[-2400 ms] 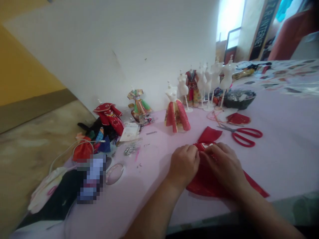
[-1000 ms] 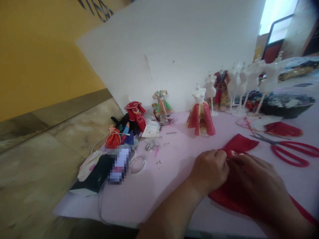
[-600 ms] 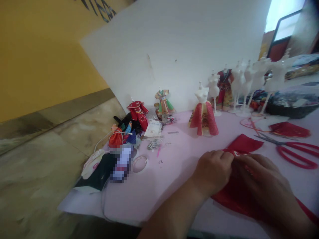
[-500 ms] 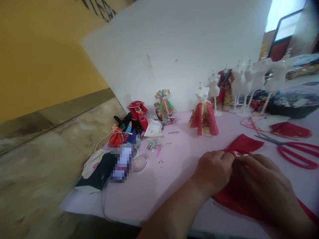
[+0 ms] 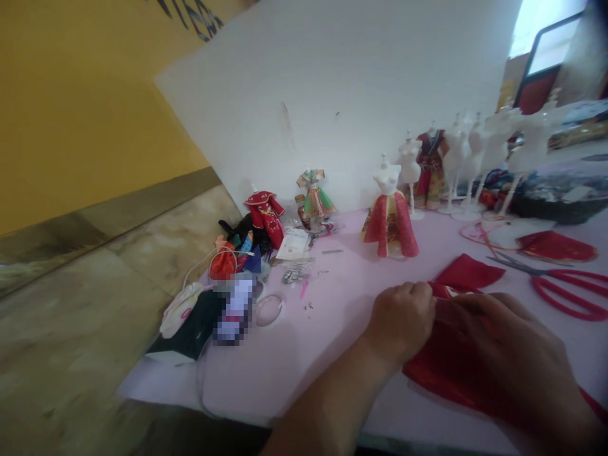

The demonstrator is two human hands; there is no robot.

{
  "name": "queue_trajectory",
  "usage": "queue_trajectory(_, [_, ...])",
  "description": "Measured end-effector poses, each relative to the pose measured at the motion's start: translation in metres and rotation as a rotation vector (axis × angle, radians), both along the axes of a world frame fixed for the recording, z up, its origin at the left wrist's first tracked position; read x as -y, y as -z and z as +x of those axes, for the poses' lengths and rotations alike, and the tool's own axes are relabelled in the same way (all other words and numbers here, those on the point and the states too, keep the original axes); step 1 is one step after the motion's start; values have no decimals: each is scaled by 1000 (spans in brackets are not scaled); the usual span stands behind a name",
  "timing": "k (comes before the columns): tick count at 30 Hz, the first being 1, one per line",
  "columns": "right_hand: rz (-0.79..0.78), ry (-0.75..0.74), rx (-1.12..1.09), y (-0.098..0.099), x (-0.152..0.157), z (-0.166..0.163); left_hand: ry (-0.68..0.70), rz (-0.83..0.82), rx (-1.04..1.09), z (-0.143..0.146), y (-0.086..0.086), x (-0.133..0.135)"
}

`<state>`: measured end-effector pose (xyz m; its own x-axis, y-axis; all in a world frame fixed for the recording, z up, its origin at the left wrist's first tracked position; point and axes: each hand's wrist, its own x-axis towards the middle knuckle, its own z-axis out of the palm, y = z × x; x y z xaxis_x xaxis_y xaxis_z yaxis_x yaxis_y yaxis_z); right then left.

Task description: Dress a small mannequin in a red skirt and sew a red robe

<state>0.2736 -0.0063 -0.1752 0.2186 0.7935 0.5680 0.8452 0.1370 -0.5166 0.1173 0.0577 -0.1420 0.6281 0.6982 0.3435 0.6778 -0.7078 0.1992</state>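
Note:
Red fabric (image 5: pixel 456 367) lies on the pink tabletop under both my hands, with one flap (image 5: pixel 470 272) spread out beyond them. My left hand (image 5: pixel 403 316) is closed on the upper left edge of the fabric. Over its upper right part bends my right hand (image 5: pixel 508 342), fingers closed on the cloth near a small white patch. The right fingertips are partly hidden, and a fine tool, if any, cannot be made out. Red-handled scissors (image 5: pixel 570 288) lie open-bladed just right of the flap.
A small dress form in a red and gold skirt (image 5: pixel 390 225) stands ahead. Several white dress forms (image 5: pixel 494 142) and a dark basket (image 5: pixel 553 206) are at back right. A phone (image 5: pixel 235 310), a dark box (image 5: pixel 190 326) and a tape roll (image 5: pixel 270 310) lie left.
My left hand has shifted slightly left, away from my right hand, opening a small gap that shows more red cloth. The view has shifted a little.

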Motion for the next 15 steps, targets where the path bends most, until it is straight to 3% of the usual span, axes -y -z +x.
queue_trajectory(15, [30, 71, 61, 1, 0, 6, -1, -33, 84, -4, -8, 0])
